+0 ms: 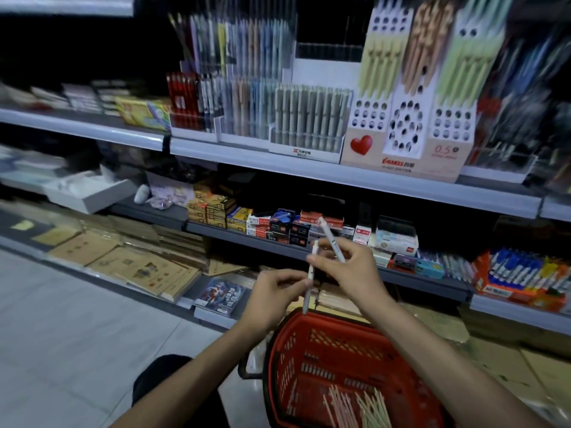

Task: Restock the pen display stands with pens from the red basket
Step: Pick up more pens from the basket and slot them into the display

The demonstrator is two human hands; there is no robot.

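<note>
My left hand (273,296) pinches a white pen (310,281) that stands almost upright, its tip over the rim of the red basket (309,359). My right hand (349,268) grips a second white pen (332,239), which slants up to the left; its fingertips also touch the top of the upright pen. Bundles of pink and pale green pens (355,409) lie in the basket's bottom. The cardboard pen display stand (411,131) with a red heart sits on the upper shelf, its lower holes vacant and its upper rows filled.
Clear stands with packed pens (309,118) fill the shelf to the left of the cardboard stand. The middle shelf (278,233) carries small boxes of stationery, with markers (522,273) at the right. Notebooks (139,261) lie on the low shelf. Tiled floor (77,335) spreads to the left.
</note>
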